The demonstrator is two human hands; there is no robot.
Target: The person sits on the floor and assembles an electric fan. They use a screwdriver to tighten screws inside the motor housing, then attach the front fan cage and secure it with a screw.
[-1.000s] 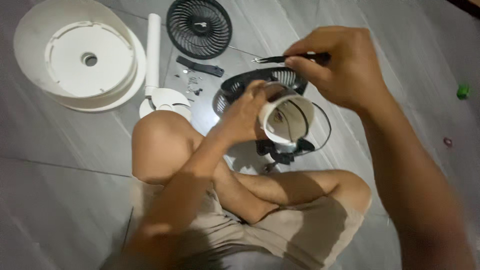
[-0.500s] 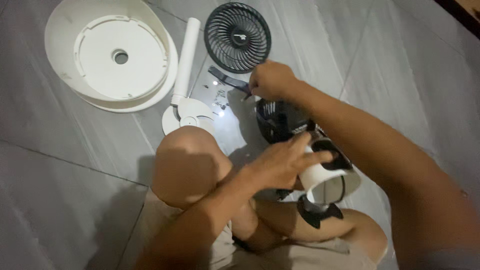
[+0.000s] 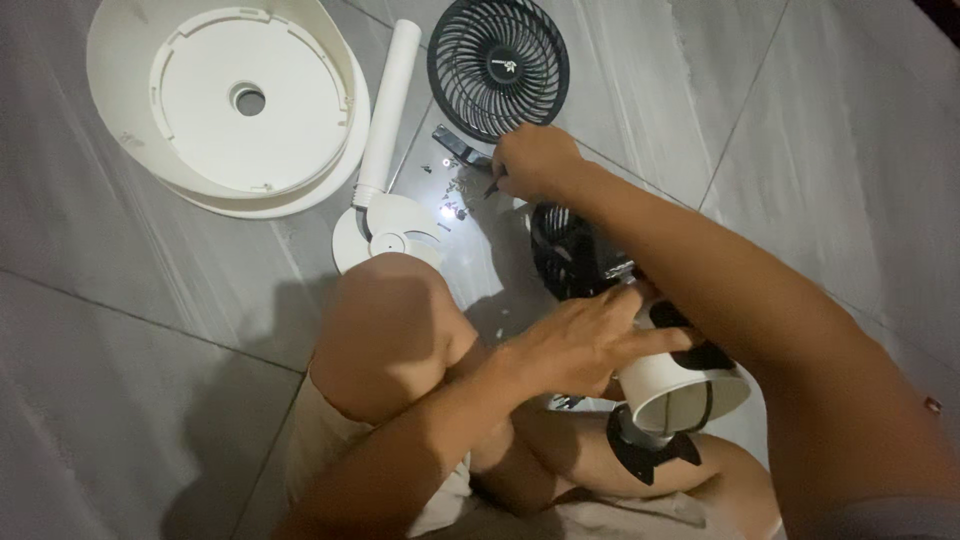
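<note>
Reaching out over the floor, the right hand (image 3: 535, 160) is closed around a slim dark tool, its tip down among the small loose screws (image 3: 452, 190) scattered beside a black strap-like piece (image 3: 462, 147); the left hand (image 3: 590, 342) lies with fingers spread over the white cylindrical motor housing (image 3: 672, 385), pressing it steady against the leg rather than clasping it. To do this well, it seems wise to keep the housing's open end tilted up so nothing drops out, and to pick one screw cleanly with the tool tip instead of raking the pile, since the bits are tiny and could skid on the smooth tile. The surface is a grey glossy tiled floor (image 3: 800, 120) with thin grout lines; on it lie a black fan grille (image 3: 498, 68), a second black grille (image 3: 568, 250) by the knee, a white tube (image 3: 390, 100), a white round base shell (image 3: 225, 105) and a small white disc (image 3: 385, 235); the person sits cross-legged.
</note>
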